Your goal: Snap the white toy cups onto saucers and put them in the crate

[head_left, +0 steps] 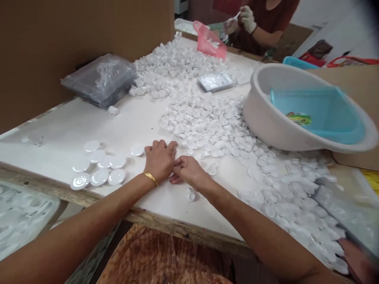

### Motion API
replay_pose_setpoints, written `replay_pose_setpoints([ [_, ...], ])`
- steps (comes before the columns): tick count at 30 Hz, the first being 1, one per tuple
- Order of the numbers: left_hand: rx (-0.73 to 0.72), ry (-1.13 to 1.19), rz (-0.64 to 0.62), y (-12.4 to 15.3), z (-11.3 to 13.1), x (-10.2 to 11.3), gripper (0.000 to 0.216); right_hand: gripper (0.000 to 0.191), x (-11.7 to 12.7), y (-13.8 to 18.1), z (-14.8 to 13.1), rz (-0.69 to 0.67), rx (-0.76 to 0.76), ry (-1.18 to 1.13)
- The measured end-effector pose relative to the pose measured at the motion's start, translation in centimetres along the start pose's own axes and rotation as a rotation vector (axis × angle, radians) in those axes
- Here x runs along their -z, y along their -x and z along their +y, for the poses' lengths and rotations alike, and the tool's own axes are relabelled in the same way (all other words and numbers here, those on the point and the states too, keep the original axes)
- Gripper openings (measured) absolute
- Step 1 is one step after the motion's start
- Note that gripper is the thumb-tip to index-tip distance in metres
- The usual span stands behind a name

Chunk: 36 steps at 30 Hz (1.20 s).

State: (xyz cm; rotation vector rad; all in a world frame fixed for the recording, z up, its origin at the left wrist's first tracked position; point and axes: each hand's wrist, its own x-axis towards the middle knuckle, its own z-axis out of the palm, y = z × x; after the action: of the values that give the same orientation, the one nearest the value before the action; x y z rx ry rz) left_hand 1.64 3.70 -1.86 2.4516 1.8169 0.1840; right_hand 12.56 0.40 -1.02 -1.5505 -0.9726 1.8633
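My left hand [160,158], with a gold bangle on its wrist, rests knuckles-up on the white table [89,122], its fingers curled down. My right hand [189,170] sits right beside it, fingers bent and touching the left hand's fingertips. What the fingers hold is hidden. To the left lie several flat white round lids [99,165] in loose rows. Just ahead of both hands begins a big heap of small white plastic caps [213,126]. One small cap [192,195] lies by my right wrist.
A white basin [266,118] with a light-blue tray inside stands at the right. A clear plastic bag [100,79] lies at the back left before a cardboard wall. A pink basket [209,41] and another person's gloved hands [241,19] are at the far end. Bagged caps [349,213] sit at right.
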Motion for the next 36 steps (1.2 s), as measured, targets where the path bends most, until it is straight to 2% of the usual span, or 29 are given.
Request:
replay_pose_setpoints([
  [2,0.02,-0.043,0.012,0.2,-0.8,0.5,0.038,0.012,0.9,1.3,-0.4,0.023,0.071,0.056],
  [4,0.031,-0.109,0.05,0.5,-2.2,1.3,0.04,0.016,3.2,3.1,-0.8,0.12,0.207,0.172],
  [6,0.022,-0.129,0.045,0.9,-3.7,2.2,0.04,0.016,7.0,4.7,-0.8,0.362,0.327,0.372],
  [7,0.022,-0.126,0.03,1.0,-4.4,2.7,0.039,0.018,9.2,5.3,-0.6,0.563,0.363,0.505],
  [8,0.024,-0.127,0.014,1.2,-5.1,3.0,0.037,0.018,11.5,5.6,-0.3,0.752,0.351,0.654],
  [9,0.026,-0.138,0.007,1.3,-5.6,3.2,0.036,0.018,13.5,5.8,0.0,0.877,0.321,0.802],
  [11,0.033,-0.205,0.022,1.6,-6.2,3.4,0.035,0.022,16.5,5.4,0.7,0.948,0.274,1.001],
  [13,0.029,-0.266,0.028,1.8,-6.4,3.4,0.035,0.028,17.7,4.7,1.3,0.908,0.262,1.112],
  [16,0.027,-0.281,0.041,1.9,-6.3,3.6,0.035,0.032,17.1,3.9,1.6,0.861,0.286,1.213],
  [21,0.022,-0.173,0.143,2.3,-4.6,4.4,0.034,0.024,17.0,4.5,2.0,0.934,0.391,1.289],
  [23,-0.018,0.032,0.091,2.5,-2.6,3.9,0.031,0.025,17.5,5.1,2.3,1.01,0.493,1.238],
  [25,-0.115,0.265,-0.031,2.6,0.1,2.8,0.028,0.024,17.5,5.8,2.5,1.062,0.61,1.118],
  [27,-0.285,0.365,-0.103,2.4,3.2,1.4,0.029,0.023,16.5,6.3,2.5,1.019,0.683,0.931],
  [29,-0.415,0.329,-0.088,2.0,5.8,0.2,0.031,0.023,14.9,6.7,2.3,0.913,0.684,0.714],
  [31,-0.499,0.23,-0.06,1.6,7.5,-0.4,0.024,0.022,13.2,6.9,2.1,0.823,0.656,0.54],
  [34,-0.495,0.177,-0.066,1.3,7.4,-0.5,0.017,0.02,11.6,7.2,2.1,0.755,0.636,0.439],
  [36,-0.373,0.263,-0.116,1.4,5.9,0.0,0.022,0.018,11.1,7.4,2.2,0.718,0.629,0.437],
])
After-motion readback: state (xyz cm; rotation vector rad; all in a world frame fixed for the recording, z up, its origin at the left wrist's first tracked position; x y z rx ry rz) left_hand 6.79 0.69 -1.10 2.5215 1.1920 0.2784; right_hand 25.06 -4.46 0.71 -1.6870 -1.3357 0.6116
